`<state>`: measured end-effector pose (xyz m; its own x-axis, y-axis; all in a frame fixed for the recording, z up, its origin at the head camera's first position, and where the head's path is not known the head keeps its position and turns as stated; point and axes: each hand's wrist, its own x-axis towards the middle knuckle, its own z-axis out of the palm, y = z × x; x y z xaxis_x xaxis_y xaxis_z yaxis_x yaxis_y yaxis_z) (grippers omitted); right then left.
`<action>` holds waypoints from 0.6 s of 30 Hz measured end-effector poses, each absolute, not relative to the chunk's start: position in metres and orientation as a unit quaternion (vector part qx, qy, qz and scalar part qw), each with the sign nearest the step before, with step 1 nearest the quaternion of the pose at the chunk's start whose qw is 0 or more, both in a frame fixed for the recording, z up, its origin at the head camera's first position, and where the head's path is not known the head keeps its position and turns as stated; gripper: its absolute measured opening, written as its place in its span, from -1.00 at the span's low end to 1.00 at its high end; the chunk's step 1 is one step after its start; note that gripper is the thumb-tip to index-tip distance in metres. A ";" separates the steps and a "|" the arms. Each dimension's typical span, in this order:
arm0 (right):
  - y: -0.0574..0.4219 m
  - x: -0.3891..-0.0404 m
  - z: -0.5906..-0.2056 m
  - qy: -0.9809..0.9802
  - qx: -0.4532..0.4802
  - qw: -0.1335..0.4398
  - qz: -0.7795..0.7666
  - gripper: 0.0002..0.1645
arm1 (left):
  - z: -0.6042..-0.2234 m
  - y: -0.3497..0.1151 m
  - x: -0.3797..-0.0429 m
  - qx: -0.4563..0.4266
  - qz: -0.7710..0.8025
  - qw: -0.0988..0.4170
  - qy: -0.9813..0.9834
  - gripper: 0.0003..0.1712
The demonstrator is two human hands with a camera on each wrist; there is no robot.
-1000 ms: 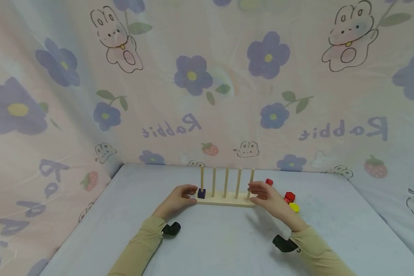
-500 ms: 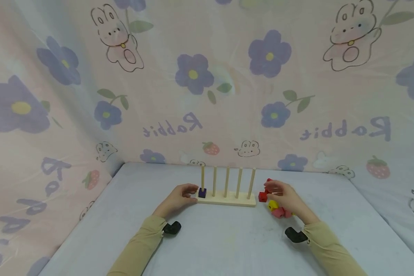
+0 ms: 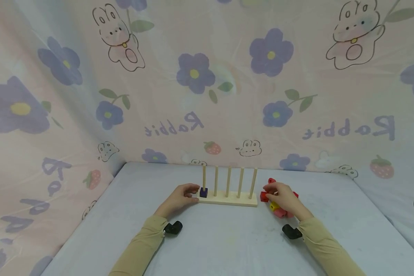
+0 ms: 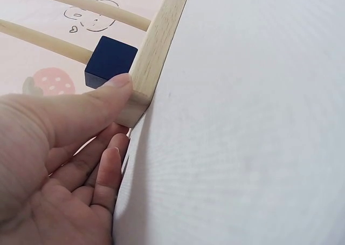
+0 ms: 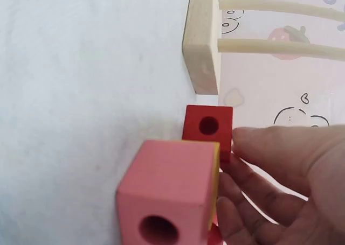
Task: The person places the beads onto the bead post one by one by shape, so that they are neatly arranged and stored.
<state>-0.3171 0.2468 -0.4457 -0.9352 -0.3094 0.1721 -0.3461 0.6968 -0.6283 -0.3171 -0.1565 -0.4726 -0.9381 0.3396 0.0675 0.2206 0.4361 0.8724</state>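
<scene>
A wooden peg rack (image 3: 229,199) with several upright pegs stands on the table. On its leftmost peg sits a dark blue cube bead (image 3: 203,192). My left hand (image 3: 180,196) holds the rack's left end; in the left wrist view the thumb lies on the base corner (image 4: 141,97) just beside the blue bead. Off the rack's right end, my right hand (image 3: 283,197) pinches a red cube bead (image 5: 194,127) with thumb and fingers. The bead's hole faces the camera in the right wrist view, and the fingers' far contact is partly hidden.
Close to the right hand lie a yellow bead (image 3: 273,207) and pink beads (image 3: 280,213). Another red bead (image 3: 271,180) sits farther back. In the right wrist view a pink block with a hole (image 5: 167,172) looms in front. A patterned curtain (image 3: 227,96) hangs behind the table.
My right hand has moved from the rack's right end over to the beads, then closed in on the red cube bead. The left hand has stayed at the rack's left end.
</scene>
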 end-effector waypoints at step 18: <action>0.251 -0.313 -0.446 -0.906 0.177 -0.031 0.383 -0.74 | -0.474 -0.157 -0.319 0.176 0.502 0.054 0.845 -0.45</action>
<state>-0.3131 0.2508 -0.4461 -0.9355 -0.3445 0.0789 -0.2965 0.6435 -0.7057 -0.3188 -0.1570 -0.4737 -0.9322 0.3514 0.0863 0.2437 0.4333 0.8677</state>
